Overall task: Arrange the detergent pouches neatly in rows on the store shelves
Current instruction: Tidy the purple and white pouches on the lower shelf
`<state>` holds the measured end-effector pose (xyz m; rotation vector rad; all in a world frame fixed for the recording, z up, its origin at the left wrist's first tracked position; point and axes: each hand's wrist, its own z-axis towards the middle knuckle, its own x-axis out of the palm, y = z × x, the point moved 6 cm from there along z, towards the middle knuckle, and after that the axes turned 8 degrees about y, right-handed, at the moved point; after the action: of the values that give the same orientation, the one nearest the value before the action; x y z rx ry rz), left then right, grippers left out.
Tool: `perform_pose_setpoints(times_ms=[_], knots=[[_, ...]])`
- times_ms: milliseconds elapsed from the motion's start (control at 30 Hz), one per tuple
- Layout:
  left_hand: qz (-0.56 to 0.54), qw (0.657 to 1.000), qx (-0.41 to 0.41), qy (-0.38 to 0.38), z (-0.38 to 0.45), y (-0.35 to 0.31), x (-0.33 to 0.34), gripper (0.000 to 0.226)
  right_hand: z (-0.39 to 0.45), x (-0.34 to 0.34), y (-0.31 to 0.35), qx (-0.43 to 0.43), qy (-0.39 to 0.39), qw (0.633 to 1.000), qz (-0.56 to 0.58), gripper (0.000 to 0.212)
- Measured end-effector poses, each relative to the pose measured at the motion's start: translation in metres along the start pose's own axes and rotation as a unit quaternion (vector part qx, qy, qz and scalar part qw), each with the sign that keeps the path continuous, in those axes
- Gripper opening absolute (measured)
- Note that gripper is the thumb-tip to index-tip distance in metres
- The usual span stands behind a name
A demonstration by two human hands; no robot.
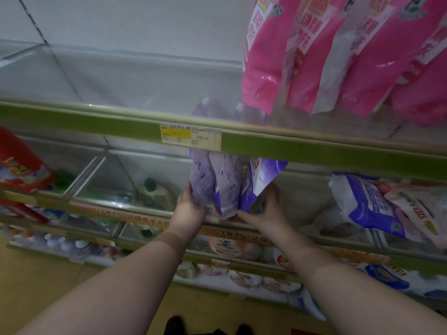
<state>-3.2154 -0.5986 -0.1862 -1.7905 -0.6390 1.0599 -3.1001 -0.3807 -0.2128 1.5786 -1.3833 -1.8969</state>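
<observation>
A bunch of purple detergent pouches stands upright on the middle shelf, their tops hidden behind the green rail of the shelf above. My left hand grips the bunch's left side near its base. My right hand holds the right side and bottom edge of the purple-and-white pouch. Pink pouches stand in a row on the upper glass shelf at the right. Further right on the middle shelf, a blue-and-white pouch lies tilted under a pale pink one.
A yellow price tag sits on the green rail. A red container is at the far left. A green-capped bottle stands behind glass dividers on the middle shelf. Lower shelves hold several bottles and packs. The floor is yellow.
</observation>
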Motion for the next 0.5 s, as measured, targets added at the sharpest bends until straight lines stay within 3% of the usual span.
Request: perform_pose_setpoints(times_ms=[133, 233, 333, 500], knots=[[0.055, 0.997, -0.045, -0.024, -0.023, 0.007, 0.004, 0.066, -0.004, -0.006, -0.001, -0.016, 0.019, 1.0, 0.006, 0.125], [0.096, 0.991, -0.07, -0.06, -0.035, 0.01, 0.003, 0.039, -0.01, -0.01, 0.002, -0.02, 0.031, 0.999, 0.013, 0.121], [0.124, 0.99, -0.055, -0.044, -0.042, 0.0, 0.013, 0.019, -0.019, -0.013, 0.005, -0.01, 0.036, 0.999, 0.009, 0.116], [0.128, 0.992, 0.012, 0.01, -0.045, -0.018, 0.036, 0.011, -0.031, -0.02, 0.011, 0.01, 0.038, 0.999, 0.012, 0.077]])
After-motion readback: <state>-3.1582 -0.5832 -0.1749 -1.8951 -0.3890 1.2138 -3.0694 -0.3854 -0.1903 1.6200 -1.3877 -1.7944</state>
